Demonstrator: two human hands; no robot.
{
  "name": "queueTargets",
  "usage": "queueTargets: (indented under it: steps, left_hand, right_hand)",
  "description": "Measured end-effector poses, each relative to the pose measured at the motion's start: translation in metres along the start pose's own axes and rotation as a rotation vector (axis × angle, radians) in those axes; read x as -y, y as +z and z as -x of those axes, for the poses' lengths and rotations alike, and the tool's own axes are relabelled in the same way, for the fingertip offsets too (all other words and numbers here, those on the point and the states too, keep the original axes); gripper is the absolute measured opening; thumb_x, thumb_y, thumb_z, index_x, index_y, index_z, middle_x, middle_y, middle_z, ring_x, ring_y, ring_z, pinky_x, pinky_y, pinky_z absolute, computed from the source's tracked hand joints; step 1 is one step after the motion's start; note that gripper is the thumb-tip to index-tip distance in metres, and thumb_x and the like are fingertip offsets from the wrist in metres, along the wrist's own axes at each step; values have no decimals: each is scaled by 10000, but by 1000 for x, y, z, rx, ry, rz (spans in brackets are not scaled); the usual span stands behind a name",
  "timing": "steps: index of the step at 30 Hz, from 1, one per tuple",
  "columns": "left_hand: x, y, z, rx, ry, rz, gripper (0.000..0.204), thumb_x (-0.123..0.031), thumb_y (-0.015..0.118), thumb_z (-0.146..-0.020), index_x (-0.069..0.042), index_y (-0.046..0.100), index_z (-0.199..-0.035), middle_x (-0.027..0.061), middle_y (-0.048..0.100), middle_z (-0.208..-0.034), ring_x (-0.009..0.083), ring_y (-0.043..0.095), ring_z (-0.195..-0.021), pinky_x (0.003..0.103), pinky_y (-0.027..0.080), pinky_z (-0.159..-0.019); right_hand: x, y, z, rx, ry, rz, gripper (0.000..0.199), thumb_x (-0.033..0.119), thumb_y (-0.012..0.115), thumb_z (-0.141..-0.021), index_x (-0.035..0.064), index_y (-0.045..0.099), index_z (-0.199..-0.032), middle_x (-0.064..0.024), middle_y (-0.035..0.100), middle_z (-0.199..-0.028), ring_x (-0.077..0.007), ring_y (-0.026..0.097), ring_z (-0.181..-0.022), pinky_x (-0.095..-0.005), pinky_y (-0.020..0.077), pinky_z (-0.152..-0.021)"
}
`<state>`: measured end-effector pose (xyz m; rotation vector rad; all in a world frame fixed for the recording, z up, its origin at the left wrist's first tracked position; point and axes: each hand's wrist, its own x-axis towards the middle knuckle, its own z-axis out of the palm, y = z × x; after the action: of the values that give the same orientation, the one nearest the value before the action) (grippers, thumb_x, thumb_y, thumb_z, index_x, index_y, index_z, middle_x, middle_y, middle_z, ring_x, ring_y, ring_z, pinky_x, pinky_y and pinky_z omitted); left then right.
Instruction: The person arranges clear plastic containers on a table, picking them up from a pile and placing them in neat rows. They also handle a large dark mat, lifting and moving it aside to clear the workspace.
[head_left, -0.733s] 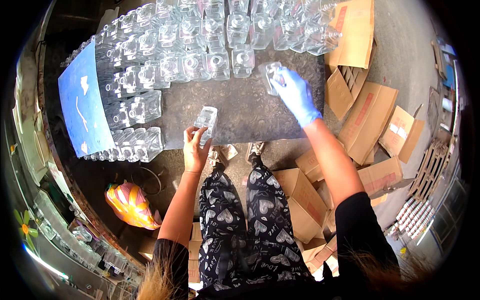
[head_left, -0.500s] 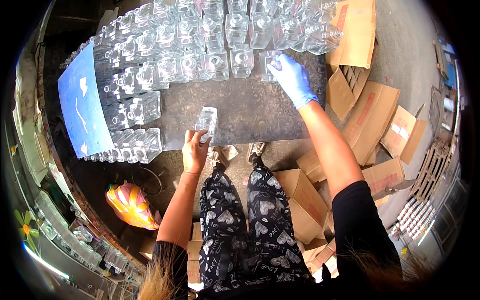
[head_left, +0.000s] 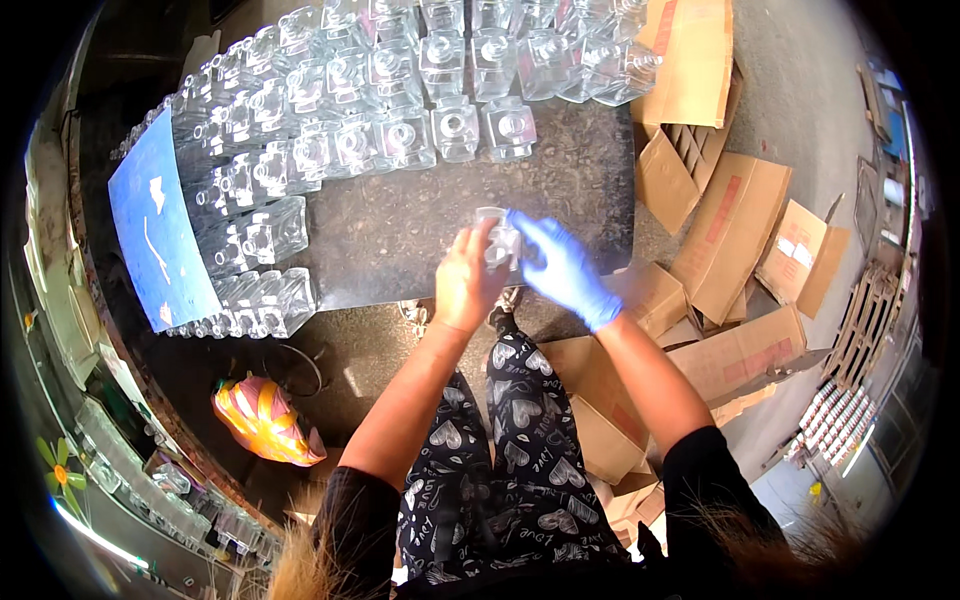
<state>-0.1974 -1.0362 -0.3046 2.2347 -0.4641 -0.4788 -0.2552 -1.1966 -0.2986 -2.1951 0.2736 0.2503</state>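
While a blue sheet point(head_left: 160, 225) lies over stacked glass at the left of the frame and rows of clear square bottles point(head_left: 400, 90) crowd the upper left and top of the dark bench point(head_left: 400, 235), probably packed close to leave the middle bare as working room, the bare left hand point(head_left: 465, 285) grips one clear bottle point(head_left: 498, 240) at the frame's centre, fingers point(head_left: 478, 245) wrapped round its left side. Just right, the blue-gloved right hand point(head_left: 565, 270) touches the same bottle with fingers loosely spread, seemingly steadying it from both sides, and flattened cardboard boxes point(head_left: 730, 230) lie on the floor at right.
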Motion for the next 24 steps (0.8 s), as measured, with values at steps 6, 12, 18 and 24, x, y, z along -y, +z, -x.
queueTargets:
  steps: [6,12,18,24]
  left_hand:
    - [-58,22,-44,94,111,30,802,-151,740,-711,-102,353,-1412,110,661,-940,290,637,-858,424,470,-835]
    - [-62,16,-46,11,118,213,770,-94,714,-769,-89,324,-1432,140,624,-1104,259,563,-1070,398,416,-942]
    - [25,14,92,245,-231,119,521,-61,670,-798,-58,494,-1289,141,651,-980,307,628,-914,389,494,-819]
    - [64,-38,230,245,-552,28,384,-82,634,-802,-39,564,-1177,131,660,-832,295,641,-804,376,501,-767]
  right_hand:
    - [-8,-34,0,-249,-42,255,322,68,666,-740,105,618,-1056,-111,651,-913,-309,642,-839,-376,519,-703]
    - [-56,-56,-36,-441,18,176,255,168,726,-768,78,638,-990,-135,668,-865,-311,663,-761,-364,535,-636]
    - [-69,-70,-88,-458,-57,147,255,182,711,-799,80,644,-1022,-133,671,-904,-276,670,-793,-347,532,-673]
    - [-75,-69,-112,-347,-62,139,304,206,695,-825,74,636,-1092,-143,668,-978,-246,662,-864,-341,520,-767]
